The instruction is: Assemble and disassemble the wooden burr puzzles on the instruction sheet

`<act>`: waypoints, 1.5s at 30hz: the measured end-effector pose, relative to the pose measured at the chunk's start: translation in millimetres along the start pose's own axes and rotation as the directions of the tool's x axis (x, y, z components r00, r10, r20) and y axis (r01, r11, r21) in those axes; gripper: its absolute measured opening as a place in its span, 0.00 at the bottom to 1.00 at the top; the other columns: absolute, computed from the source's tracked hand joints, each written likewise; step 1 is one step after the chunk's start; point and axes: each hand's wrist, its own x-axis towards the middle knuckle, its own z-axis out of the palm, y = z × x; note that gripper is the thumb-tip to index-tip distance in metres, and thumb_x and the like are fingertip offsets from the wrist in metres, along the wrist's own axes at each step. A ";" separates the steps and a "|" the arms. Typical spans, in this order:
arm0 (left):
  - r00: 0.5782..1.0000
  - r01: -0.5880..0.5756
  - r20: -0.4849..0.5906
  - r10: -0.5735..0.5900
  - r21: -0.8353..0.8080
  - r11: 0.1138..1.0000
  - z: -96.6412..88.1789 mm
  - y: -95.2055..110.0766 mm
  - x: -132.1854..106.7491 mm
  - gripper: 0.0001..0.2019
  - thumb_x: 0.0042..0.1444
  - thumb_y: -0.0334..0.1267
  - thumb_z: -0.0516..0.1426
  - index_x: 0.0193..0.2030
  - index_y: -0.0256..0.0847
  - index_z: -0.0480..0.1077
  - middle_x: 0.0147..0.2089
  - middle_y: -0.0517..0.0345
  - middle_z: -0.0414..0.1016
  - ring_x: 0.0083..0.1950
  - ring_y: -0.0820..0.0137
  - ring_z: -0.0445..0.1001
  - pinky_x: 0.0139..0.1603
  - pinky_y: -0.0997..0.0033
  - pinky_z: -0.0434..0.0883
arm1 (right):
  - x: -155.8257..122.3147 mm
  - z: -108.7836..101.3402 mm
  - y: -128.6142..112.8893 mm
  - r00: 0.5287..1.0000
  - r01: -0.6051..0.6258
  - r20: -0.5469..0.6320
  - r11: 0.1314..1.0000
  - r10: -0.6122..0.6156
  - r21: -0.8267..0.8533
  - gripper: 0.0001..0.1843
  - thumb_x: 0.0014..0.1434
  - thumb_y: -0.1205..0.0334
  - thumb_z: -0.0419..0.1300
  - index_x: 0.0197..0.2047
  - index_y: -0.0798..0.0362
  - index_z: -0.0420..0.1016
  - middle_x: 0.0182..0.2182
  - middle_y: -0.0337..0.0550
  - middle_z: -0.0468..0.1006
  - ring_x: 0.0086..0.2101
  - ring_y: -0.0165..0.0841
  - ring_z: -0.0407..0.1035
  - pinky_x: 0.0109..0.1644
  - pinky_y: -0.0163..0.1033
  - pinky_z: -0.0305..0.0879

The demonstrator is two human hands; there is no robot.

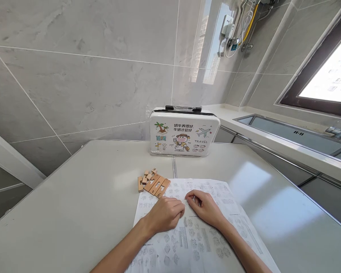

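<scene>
My left hand (165, 213) rests in a loose fist on a large printed sheet (201, 248). Just beyond its knuckles lie flat wooden pieces (157, 185) with cut-out holes and dark number marks. Several small wooden blocks (144, 180) sit against their left side, partly off the sheet. To the right, my right hand (203, 206) lies on the same paper, fingers curled in and thumb bent toward them. Nothing shows in either hand. A small gap separates the two hands. The sheet carries rows of small line drawings and grids, too fine to read.
A white carry case (184, 136) with cartoon prints and a black-ended handle stands upright at the back of the white table (59, 197). On the right are a counter with a sink (290, 132) and a tap (339, 131). A tiled wall (102, 94) rises behind.
</scene>
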 end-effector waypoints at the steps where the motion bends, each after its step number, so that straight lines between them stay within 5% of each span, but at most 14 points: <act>1: 1.000 -0.002 -0.001 0.002 -0.001 1.000 -0.3 0.2 0.1 0.11 0.54 0.21 0.51 0.31 0.42 0.65 0.27 0.62 0.71 0.28 0.70 0.68 0.28 0.67 0.56 | 0.0 -0.1 -0.1 1.000 0.003 0.000 1.000 -0.003 -0.001 0.11 0.68 0.58 0.57 0.39 0.47 0.80 0.28 0.37 0.80 0.27 0.34 0.68 0.35 0.39 0.63; 34: 1.000 -0.024 -0.009 0.024 0.017 1.000 0.4 -3.9 -3.4 0.12 0.51 0.19 0.52 0.32 0.43 0.62 0.27 0.63 0.71 0.28 0.70 0.71 0.29 0.67 0.56 | 4.3 3.6 -1.0 0.998 0.047 -0.031 0.999 -0.047 -0.009 0.11 0.68 0.60 0.56 0.38 0.49 0.80 0.26 0.39 0.79 0.26 0.35 0.69 0.34 0.39 0.64; 45: 0.977 0.087 -0.198 -0.078 0.036 0.996 -13.2 -7.1 -0.1 0.11 0.58 0.21 0.50 0.31 0.42 0.65 0.27 0.61 0.72 0.27 0.70 0.68 0.30 0.67 0.59 | 5.6 3.3 -2.1 0.999 0.043 -0.020 0.999 -0.043 0.002 0.11 0.68 0.61 0.56 0.39 0.48 0.80 0.29 0.38 0.81 0.27 0.35 0.69 0.35 0.38 0.62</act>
